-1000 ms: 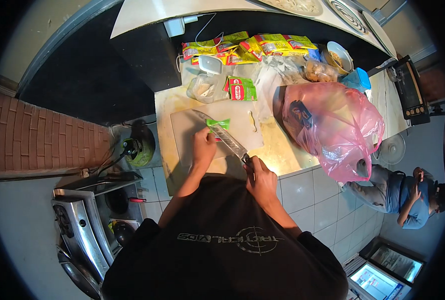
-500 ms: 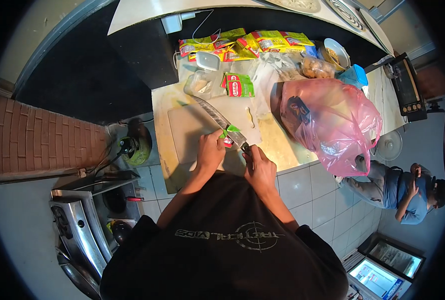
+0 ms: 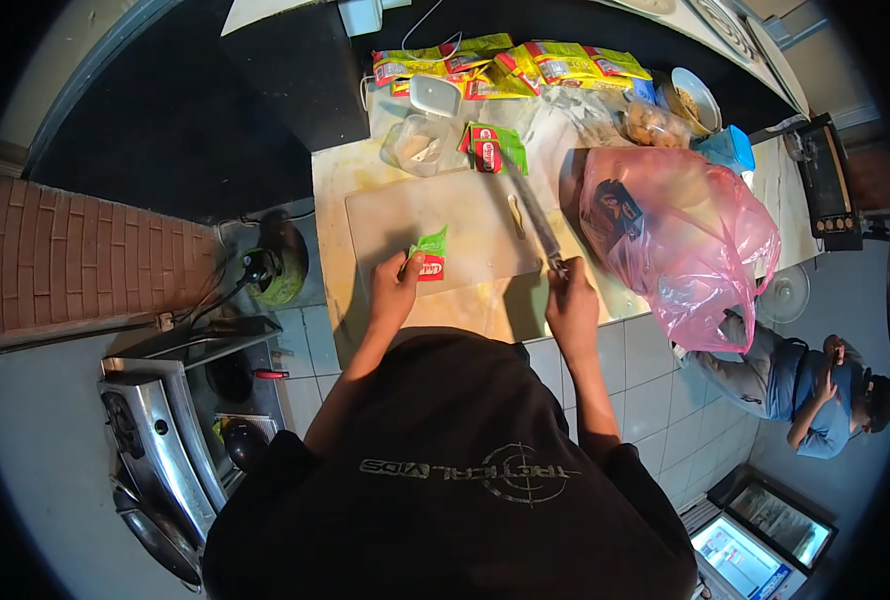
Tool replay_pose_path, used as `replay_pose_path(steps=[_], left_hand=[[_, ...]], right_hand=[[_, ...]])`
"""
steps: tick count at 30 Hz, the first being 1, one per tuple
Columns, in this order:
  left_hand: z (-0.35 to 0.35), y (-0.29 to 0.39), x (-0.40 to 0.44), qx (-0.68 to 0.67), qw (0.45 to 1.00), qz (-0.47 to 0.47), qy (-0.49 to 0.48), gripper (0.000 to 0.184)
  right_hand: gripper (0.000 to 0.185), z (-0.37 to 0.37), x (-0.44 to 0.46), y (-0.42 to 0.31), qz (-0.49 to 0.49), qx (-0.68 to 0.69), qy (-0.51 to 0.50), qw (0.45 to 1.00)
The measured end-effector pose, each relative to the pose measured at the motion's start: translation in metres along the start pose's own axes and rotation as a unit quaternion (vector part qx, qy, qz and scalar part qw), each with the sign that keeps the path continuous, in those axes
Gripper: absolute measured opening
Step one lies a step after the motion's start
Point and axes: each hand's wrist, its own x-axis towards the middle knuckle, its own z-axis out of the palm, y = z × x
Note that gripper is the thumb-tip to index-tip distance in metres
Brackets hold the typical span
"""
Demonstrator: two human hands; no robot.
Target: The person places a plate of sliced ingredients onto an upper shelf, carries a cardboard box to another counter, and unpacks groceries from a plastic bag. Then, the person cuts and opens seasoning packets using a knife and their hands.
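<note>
My left hand pinches a small green and red sachet over the near part of the white cutting board. My right hand is closed round the handle of a large kitchen knife, at the board's right edge. Its blade points away from me, and the tip lies over or near other green and red sachets behind the board; whether it touches them I cannot tell. Beside those sachets stands a clear plastic container with something pale inside, and its lid is just behind.
A full pink plastic bag takes up the counter's right side. Yellow and red packets line the back, near a bowl, a bag of brown food and a blue-lidded tub. Another person is at the far right.
The knife has come away from the sachet and swung right with my right hand. My left hand has shifted slightly left, still gripping the sachet. The view has tilted a little.
</note>
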Motion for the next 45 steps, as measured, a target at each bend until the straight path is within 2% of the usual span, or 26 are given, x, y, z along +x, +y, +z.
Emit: replay_pose_path(steps=[1,3,7,9,10,12,13,14,15,17,19,21,22,23,25,29,31,35,37,38,40,41,43,44,45], left_hand=[[0.001,-0.001,0.005,-0.001,1.0,0.003,0.0,0.031],[0.004,-0.004,0.012,-0.052,0.999,0.009,-0.01,0.032],[-0.004,0.025,0.02,-0.006,1.0,0.001,-0.016,0.032],[-0.006,0.028,0.025,-0.006,1.0,0.013,-0.022,0.024],[-0.006,0.034,0.026,-0.006,1.0,0.014,-0.02,0.024],[-0.008,0.051,0.026,-0.016,0.989,0.142,0.03,0.014],[-0.01,0.055,0.025,-0.016,0.989,0.142,0.03,0.014],[-0.01,0.059,0.024,0.029,0.985,0.171,0.023,0.015],[-0.01,0.06,0.022,0.074,0.977,0.2,0.014,0.018],[-0.005,0.06,0.018,0.08,0.972,0.221,0.015,0.02],[-0.002,0.064,0.017,0.087,0.966,0.241,0.022,0.022],[-0.002,0.069,0.015,0.056,0.972,0.228,-0.006,0.022],[-0.003,0.069,0.015,0.046,0.974,0.22,-0.019,0.021],[-0.004,0.071,0.014,0.047,0.974,0.219,-0.018,0.021],[-0.007,0.083,0.013,-0.019,0.983,0.165,-0.078,0.018],[-0.001,0.075,0.014,-0.002,0.973,0.224,-0.053,0.02],[0.0,0.075,0.016,-0.031,0.976,0.201,-0.079,0.02],[-0.005,0.065,0.02,-0.044,0.978,0.175,-0.1,0.017],[-0.008,0.059,0.02,0.042,0.953,0.276,-0.118,0.019],[-0.009,0.058,0.019,0.041,0.952,0.278,-0.118,0.019],[-0.011,0.06,0.017,0.058,0.954,0.275,-0.103,0.024],[-0.014,0.061,0.016,0.057,0.954,0.278,-0.101,0.024],[-0.026,0.06,0.011,-0.019,0.974,0.188,-0.125,0.026],[-0.042,0.052,0.011,0.038,0.975,0.205,-0.082,0.025],[-0.055,0.042,0.01,0.039,0.984,0.158,-0.07,0.02]], right_hand=[[0.02,0.012,0.006,0.006,0.007,-0.031,-0.027,0.999],[0.024,0.03,0.018,0.013,-0.061,-0.106,-0.031,0.992],[0.027,0.052,0.034,0.02,-0.094,-0.155,-0.044,0.982],[0.024,0.05,0.043,0.016,-0.165,-0.217,0.02,0.962],[0.024,0.047,0.046,0.01,-0.167,-0.217,0.021,0.961],[0.026,0.034,0.049,-0.013,-0.21,-0.17,0.116,0.956],[0.026,0.023,0.051,-0.032,-0.21,-0.17,0.116,0.956],[0.028,0.01,0.051,-0.055,-0.107,0.007,-0.018,0.994],[0.032,0.004,0.05,-0.07,0.004,0.184,-0.148,0.972],[0.039,0.007,0.05,-0.083,0.111,0.329,-0.225,0.91],[0.032,0.007,0.052,-0.089,0.118,0.347,-0.261,0.893],[0.025,0.015,0.052,-0.085,0.053,0.362,-0.263,0.893],[0.018,0.016,0.053,-0.082,0.077,0.39,-0.291,0.87],[0.018,0.016,0.053,-0.082,0.076,0.39,-0.293,0.87],[0.016,0.014,0.054,-0.08,0.011,0.386,-0.302,0.872],[0.017,0.01,0.054,-0.085,0.025,0.432,-0.318,0.844],[0.019,0.013,0.055,-0.082,-0.003,0.369,-0.294,0.882],[0.018,0.013,0.059,-0.072,-0.061,0.321,-0.28,0.903],[0.009,0.007,0.063,-0.069,-0.111,0.156,-0.243,0.951],[0.009,0.007,0.061,-0.07,-0.112,0.155,-0.241,0.951],[0.011,0.009,0.058,-0.072,-0.179,0.07,-0.152,0.969],[0.011,0.013,0.061,-0.066,-0.182,0.069,-0.15,0.969],[0.018,0.022,0.069,-0.045,-0.158,0.001,0.037,0.987],[0.018,0.007,0.084,-0.026,-0.115,-0.002,0.046,0.992],[0.017,-0.005,0.101,-0.011,-0.072,-0.004,0.055,0.996]])
